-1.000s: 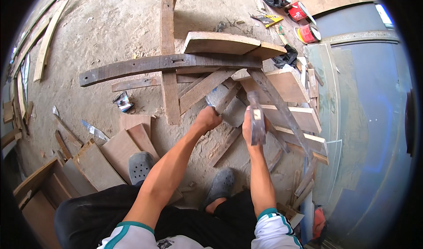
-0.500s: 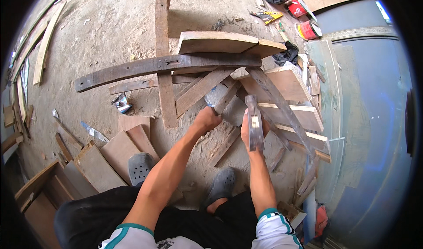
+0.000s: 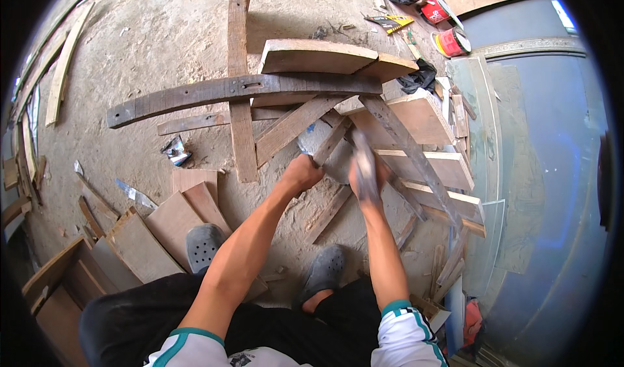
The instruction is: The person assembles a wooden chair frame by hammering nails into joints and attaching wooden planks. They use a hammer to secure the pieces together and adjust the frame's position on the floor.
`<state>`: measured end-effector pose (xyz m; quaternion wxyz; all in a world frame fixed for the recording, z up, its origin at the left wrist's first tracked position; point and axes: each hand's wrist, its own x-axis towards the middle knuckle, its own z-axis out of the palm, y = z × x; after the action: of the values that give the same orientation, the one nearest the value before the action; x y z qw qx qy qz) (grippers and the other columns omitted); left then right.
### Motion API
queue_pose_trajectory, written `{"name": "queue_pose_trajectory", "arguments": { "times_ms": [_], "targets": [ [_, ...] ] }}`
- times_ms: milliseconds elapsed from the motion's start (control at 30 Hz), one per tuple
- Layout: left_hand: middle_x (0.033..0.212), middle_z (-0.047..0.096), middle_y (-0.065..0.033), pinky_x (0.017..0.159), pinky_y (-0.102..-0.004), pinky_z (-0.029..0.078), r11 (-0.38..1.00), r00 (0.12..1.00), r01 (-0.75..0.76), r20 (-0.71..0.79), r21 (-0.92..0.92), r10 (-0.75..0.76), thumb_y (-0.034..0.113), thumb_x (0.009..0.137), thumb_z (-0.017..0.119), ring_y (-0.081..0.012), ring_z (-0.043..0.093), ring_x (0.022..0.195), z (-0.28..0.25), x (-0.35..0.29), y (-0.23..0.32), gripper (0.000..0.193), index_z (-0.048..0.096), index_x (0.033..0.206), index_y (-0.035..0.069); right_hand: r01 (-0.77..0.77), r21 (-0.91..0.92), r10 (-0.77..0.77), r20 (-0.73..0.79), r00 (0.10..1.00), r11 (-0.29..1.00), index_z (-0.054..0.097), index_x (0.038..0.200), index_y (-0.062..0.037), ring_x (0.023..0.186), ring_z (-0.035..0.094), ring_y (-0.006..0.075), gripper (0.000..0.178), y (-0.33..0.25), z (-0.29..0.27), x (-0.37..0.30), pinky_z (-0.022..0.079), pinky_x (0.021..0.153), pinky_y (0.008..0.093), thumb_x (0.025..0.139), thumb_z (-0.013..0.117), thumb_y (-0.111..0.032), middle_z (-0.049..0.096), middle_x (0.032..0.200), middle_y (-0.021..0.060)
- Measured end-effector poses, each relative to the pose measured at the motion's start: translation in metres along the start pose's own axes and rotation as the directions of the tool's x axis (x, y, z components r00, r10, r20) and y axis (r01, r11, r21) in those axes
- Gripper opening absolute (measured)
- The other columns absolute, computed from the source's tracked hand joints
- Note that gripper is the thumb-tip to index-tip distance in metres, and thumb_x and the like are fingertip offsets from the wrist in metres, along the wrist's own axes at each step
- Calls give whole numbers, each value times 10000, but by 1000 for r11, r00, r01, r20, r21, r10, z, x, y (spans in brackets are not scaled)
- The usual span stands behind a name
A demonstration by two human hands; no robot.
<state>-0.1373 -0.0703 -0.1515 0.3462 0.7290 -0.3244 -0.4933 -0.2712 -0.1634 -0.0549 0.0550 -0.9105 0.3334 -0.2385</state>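
Observation:
My left hand is closed around the lower end of a short wooden strut that slants up into a wooden frame. In my right hand is a hammer, its head smeared by motion and pointing up toward the viewer. The hand is closed on the handle, most of which is hidden beneath the head. The frame has a long dark curved beam, an upright plank and a diagonal brace. Stepped boards run down its right side. Behind the strut lies a rounded grey object, partly hidden.
Plywood offcuts lie by my left foot. Farther back are a yellow-black handsaw, two red cans and a black bag. Glass sheets lean beside a blue panel on the right. A crumpled packet is on the floor.
The hammer and my right hand have shifted slightly left and upward, and the hammer is now blurred. My left hand keeps its grip on the strut. The whole view has shifted slightly.

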Motion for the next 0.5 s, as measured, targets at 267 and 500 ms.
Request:
{"name": "queue_pose_trajectory", "arguments": {
  "times_ms": [267,500],
  "targets": [
    [781,665,-194,667,-409,506,999,998,11,-64,31,-9,296,792,649,-302,655,683,-11,-1,-20,337,645,939,-7,-34,152,47,-86,995,988,594,723,-25,571,600,318,212,-37,-5,11,481,525,372,796,653,-216,607,645,127],
    [932,658,-280,783,-443,518,994,972,108,212,-35,-98,259,771,616,-408,649,898,-13,-12,47,368,644,947,-64,-198,-19,198,-1,980,980,613,739,-35,647,617,347,183,42,23,-16,492,601,419,794,649,-206,626,683,141]
  ]
}}
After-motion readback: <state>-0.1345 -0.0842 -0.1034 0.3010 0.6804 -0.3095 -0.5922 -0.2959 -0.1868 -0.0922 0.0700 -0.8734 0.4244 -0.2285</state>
